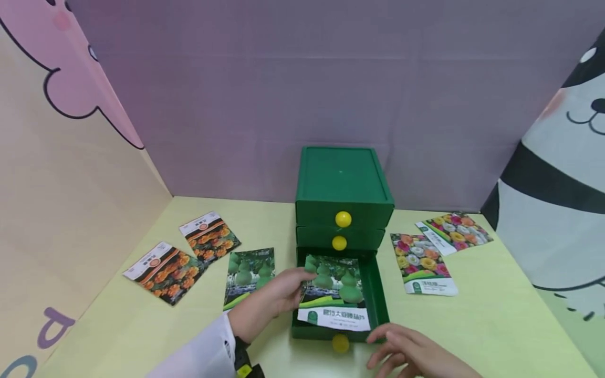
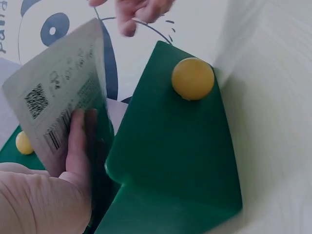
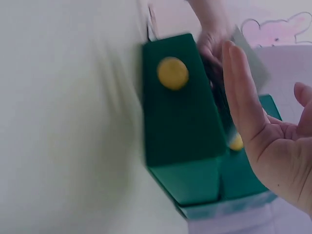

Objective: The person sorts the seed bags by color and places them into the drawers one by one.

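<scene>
A seed packet with green gourds (image 1: 333, 289) is gripped at its left edge by my left hand (image 1: 283, 294), thumb on its front. In the left wrist view the fingers lie against the packet's printed back (image 2: 58, 92), which bears a barcode. The packet is tilted over the pulled-out bottom drawer (image 1: 378, 294) of a green drawer unit (image 1: 344, 178). My right hand (image 1: 406, 349) is just off the drawer's front right corner, holding nothing; its fingers look extended in the right wrist view. Another gourd packet (image 1: 250, 268) lies left of the drawer, partly behind my left hand.
Two orange-flower packets (image 1: 167, 273) (image 1: 210, 236) lie at the left of the table. Two packets with mixed-colour flowers (image 1: 423, 262) (image 1: 456, 231) lie at the right. The upper two drawers, with yellow knobs (image 1: 343, 219) (image 1: 339, 242), are closed. A purple-grey wall (image 1: 264, 105) stands behind the unit.
</scene>
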Action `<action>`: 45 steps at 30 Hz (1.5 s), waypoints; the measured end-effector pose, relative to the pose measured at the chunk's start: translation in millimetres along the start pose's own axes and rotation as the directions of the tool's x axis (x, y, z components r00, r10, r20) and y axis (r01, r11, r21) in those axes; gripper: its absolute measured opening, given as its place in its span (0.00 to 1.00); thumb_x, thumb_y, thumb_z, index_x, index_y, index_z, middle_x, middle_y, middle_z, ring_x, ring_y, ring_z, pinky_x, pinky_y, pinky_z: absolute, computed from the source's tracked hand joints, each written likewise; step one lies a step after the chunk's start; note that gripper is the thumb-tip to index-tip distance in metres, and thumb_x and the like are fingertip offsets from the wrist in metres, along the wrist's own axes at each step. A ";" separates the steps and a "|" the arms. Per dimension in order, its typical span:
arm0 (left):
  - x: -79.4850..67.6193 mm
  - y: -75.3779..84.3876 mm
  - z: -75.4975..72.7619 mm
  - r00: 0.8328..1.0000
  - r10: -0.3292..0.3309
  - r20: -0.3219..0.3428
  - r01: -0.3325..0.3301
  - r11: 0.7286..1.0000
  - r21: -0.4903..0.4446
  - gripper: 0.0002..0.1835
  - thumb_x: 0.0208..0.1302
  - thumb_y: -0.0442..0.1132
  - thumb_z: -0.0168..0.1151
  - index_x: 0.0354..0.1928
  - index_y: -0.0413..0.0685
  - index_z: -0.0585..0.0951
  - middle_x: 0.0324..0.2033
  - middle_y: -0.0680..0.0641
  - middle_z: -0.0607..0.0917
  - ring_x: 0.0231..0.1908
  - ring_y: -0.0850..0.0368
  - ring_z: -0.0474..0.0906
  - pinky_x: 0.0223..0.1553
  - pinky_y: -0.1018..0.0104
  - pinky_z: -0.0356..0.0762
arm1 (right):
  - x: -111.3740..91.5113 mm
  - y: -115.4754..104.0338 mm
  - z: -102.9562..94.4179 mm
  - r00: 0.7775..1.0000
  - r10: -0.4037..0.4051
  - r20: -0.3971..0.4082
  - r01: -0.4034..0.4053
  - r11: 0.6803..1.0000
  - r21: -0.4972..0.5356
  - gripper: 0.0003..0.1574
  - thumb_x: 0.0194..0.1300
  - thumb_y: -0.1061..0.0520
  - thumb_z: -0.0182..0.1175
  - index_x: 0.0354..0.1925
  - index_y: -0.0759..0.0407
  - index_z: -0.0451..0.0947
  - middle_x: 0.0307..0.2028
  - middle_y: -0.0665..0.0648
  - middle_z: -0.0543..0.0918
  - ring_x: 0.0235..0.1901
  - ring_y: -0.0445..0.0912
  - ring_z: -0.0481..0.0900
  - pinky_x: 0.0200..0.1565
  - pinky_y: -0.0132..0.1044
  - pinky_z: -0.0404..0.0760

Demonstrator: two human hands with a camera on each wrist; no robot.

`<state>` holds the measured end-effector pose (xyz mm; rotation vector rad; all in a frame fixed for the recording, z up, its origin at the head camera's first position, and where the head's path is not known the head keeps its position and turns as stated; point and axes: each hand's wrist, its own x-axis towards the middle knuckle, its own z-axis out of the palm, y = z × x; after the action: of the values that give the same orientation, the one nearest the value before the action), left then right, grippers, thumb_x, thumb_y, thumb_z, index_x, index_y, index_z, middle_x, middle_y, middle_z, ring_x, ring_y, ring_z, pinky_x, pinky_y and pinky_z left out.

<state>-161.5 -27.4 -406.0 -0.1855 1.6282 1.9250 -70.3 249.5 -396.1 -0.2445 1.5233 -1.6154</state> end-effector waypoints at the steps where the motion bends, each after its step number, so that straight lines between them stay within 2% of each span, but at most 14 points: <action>1: 1.2 0.9 0.9 1.000 -0.007 0.007 0.007 1.000 -0.025 0.37 0.65 0.36 0.50 0.69 0.37 0.44 0.68 0.30 0.40 0.10 0.69 0.52 0.24 0.78 0.65 | 1.9 2.9 2.7 1.000 0.012 0.012 -0.012 1.000 0.005 0.33 0.74 0.42 0.30 0.60 0.65 0.61 0.48 0.64 0.79 0.44 0.54 0.77 0.44 0.37 0.76; 3: 3.6 2.6 3.3 0.999 -0.024 0.034 0.027 0.996 -0.090 0.36 0.67 0.35 0.46 0.70 0.37 0.41 0.68 0.29 0.34 0.12 0.68 0.56 0.44 0.67 0.73 | 7.2 8.7 7.1 0.999 0.028 0.028 -0.028 0.999 0.016 0.34 0.74 0.42 0.30 0.60 0.66 0.62 0.49 0.63 0.79 0.43 0.52 0.77 0.44 0.35 0.76; 6: 9.3 4.3 8.5 0.996 -0.029 0.090 0.042 0.988 -0.150 0.34 0.69 0.35 0.41 0.69 0.36 0.36 0.67 0.28 0.39 0.22 0.63 0.68 0.58 0.49 0.64 | 16.8 17.9 10.9 0.998 0.051 0.029 -0.051 0.999 0.011 0.34 0.74 0.41 0.31 0.59 0.65 0.65 0.49 0.63 0.79 0.43 0.51 0.77 0.45 0.36 0.77; 7: 12.1 4.5 10.0 0.995 -0.031 0.099 0.046 0.987 -0.153 0.34 0.70 0.35 0.39 0.69 0.37 0.35 0.66 0.28 0.45 0.26 0.60 0.70 0.49 0.55 0.71 | 19.9 20.8 11.7 0.998 0.060 0.021 -0.060 0.998 -0.003 0.34 0.74 0.41 0.31 0.58 0.65 0.67 0.48 0.63 0.80 0.42 0.51 0.77 0.46 0.36 0.77; 9: 17.7 4.6 12.9 0.993 -0.033 0.115 0.051 0.986 -0.161 0.34 0.70 0.35 0.37 0.68 0.36 0.33 0.63 0.29 0.54 0.32 0.55 0.70 0.42 0.61 0.72 | 25.8 26.3 13.5 0.997 0.071 -0.004 -0.071 0.996 -0.047 0.34 0.73 0.40 0.32 0.56 0.65 0.69 0.48 0.63 0.80 0.42 0.51 0.77 0.47 0.39 0.77; 12: 26.5 4.2 15.3 0.994 -0.037 0.107 0.051 0.990 -0.132 0.32 0.70 0.34 0.36 0.68 0.34 0.34 0.56 0.31 0.61 0.33 0.54 0.69 0.32 0.68 0.68 | 33.7 35.1 15.4 0.996 0.084 -0.040 -0.088 0.989 -0.122 0.34 0.72 0.39 0.34 0.53 0.64 0.72 0.46 0.62 0.80 0.40 0.51 0.77 0.47 0.42 0.77; 18: 37.7 2.1 15.7 0.994 -0.043 0.101 0.052 0.995 -0.086 0.32 0.69 0.32 0.35 0.68 0.33 0.35 0.64 0.27 0.49 0.50 0.41 0.66 0.46 0.54 0.70 | 56.4 71.2 -2.9 0.990 0.137 -0.033 -0.140 0.984 -0.109 0.36 0.69 0.34 0.37 0.52 0.58 0.74 0.46 0.60 0.80 0.41 0.53 0.77 0.46 0.45 0.78; 24: 38.9 -1.4 17.7 0.997 -0.054 0.057 0.055 0.998 -0.018 0.35 0.68 0.35 0.42 0.68 0.33 0.37 0.66 0.26 0.40 0.55 0.35 0.58 0.43 0.58 0.63 | 77.5 110.7 -32.2 0.982 0.183 -0.057 -0.185 0.982 -0.047 0.38 0.66 0.30 0.40 0.53 0.57 0.73 0.44 0.62 0.80 0.40 0.55 0.78 0.44 0.46 0.78; 27: 35.2 -0.9 20.0 0.999 -0.039 0.019 0.039 0.999 -0.021 0.39 0.66 0.38 0.48 0.68 0.32 0.38 0.66 0.25 0.36 0.63 0.29 0.43 0.58 0.44 0.58 | 81.7 116.5 -36.4 0.975 0.213 -0.067 -0.214 0.977 -0.018 0.39 0.64 0.30 0.43 0.52 0.59 0.73 0.43 0.62 0.81 0.39 0.54 0.78 0.43 0.45 0.79; 28: 33.6 -0.5 20.8 1.000 -0.030 0.006 0.031 0.999 -0.021 0.39 0.65 0.38 0.49 0.68 0.33 0.39 0.66 0.25 0.37 0.62 0.28 0.43 0.58 0.44 0.59 | 82.3 116.9 -36.4 0.972 0.222 -0.074 -0.223 0.975 -0.010 0.39 0.64 0.30 0.44 0.52 0.59 0.73 0.43 0.62 0.82 0.39 0.54 0.79 0.43 0.45 0.79; 30: 30.3 0.7 22.4 1.000 -0.014 -0.009 0.014 0.999 -0.037 0.40 0.64 0.40 0.51 0.69 0.34 0.41 0.67 0.27 0.37 0.63 0.27 0.36 0.62 0.34 0.45 | 82.8 116.4 -35.5 0.968 0.235 -0.087 -0.235 0.972 0.003 0.38 0.63 0.30 0.46 0.51 0.60 0.73 0.43 0.62 0.82 0.39 0.54 0.79 0.43 0.45 0.79; 35: 19.5 3.9 26.1 0.999 0.031 -0.037 -0.032 0.999 -0.038 0.44 0.61 0.41 0.55 0.70 0.38 0.39 0.68 0.31 0.36 0.64 0.29 0.35 0.62 0.32 0.40 | 82.2 113.2 -34.0 0.967 0.232 -0.105 -0.230 0.973 0.027 0.35 0.64 0.35 0.49 0.54 0.62 0.70 0.44 0.62 0.81 0.41 0.55 0.79 0.44 0.46 0.79; 40: 8.5 7.6 24.9 0.998 0.061 0.015 -0.060 0.998 -0.017 0.47 0.58 0.40 0.57 0.71 0.43 0.37 0.69 0.33 0.35 0.64 0.29 0.33 0.62 0.33 0.39 | 82.4 111.5 -36.7 0.972 0.216 -0.093 -0.214 0.976 0.025 0.32 0.64 0.38 0.50 0.54 0.60 0.70 0.45 0.62 0.81 0.42 0.55 0.78 0.45 0.46 0.79; 45: -6.1 13.0 13.6 0.982 0.044 0.182 -0.058 0.995 0.075 0.41 0.62 0.42 0.55 0.71 0.49 0.44 0.70 0.34 0.40 0.65 0.32 0.34 0.63 0.35 0.39 | 82.8 111.7 -38.6 0.975 0.211 -0.071 -0.209 0.977 0.035 0.30 0.65 0.39 0.51 0.53 0.60 0.71 0.46 0.63 0.81 0.43 0.56 0.78 0.45 0.46 0.78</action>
<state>-159.7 -17.6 -388.9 0.0621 1.5989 1.8522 -95.2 234.9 -537.4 -0.0071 1.5269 -1.4900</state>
